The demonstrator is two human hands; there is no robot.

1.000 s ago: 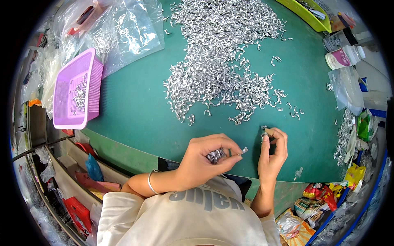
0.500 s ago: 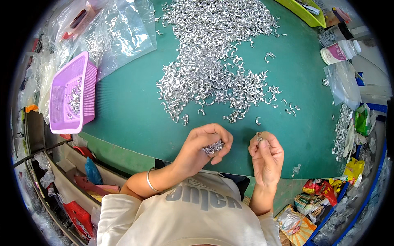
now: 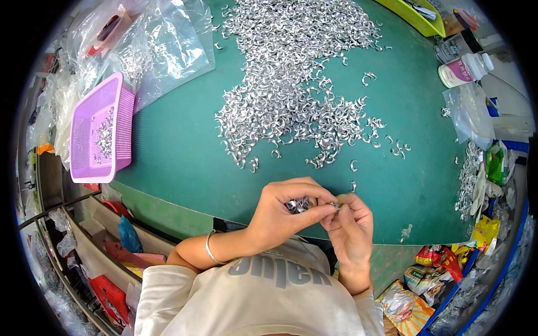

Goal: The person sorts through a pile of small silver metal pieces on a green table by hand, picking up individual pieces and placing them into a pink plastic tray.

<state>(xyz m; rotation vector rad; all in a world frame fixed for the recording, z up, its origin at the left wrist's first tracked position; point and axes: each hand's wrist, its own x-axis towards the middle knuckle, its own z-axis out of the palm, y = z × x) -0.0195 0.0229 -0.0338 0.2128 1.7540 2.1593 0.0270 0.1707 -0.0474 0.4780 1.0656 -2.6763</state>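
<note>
My left hand [image 3: 288,215] is curled around several small silvery crescent-shaped metal pieces [image 3: 298,205]. Its thumb and forefinger reach a single metal piece [image 3: 336,206], where they meet the fingertips of my right hand [image 3: 352,227]. My right hand is closed in a pinch at that same piece. One more curved piece [image 3: 353,186] shows just above the right fingertips; whether it lies on the table or touches them I cannot tell. Beyond the hands, a large pile of the same crescents [image 3: 286,106] spreads over the green table [image 3: 185,151].
A purple plastic basket [image 3: 124,131] with some metal pieces stands at the left edge. Behind it lie clear plastic bags [image 3: 179,50]. A yellow-green tray [image 3: 412,17], a white bottle [image 3: 465,70] and more metal pieces [image 3: 469,179] line the right side.
My right hand has moved left to meet my left hand at the fingertips. The left thumb and forefinger have stretched toward it. A curved piece now shows above my right fingertips.
</note>
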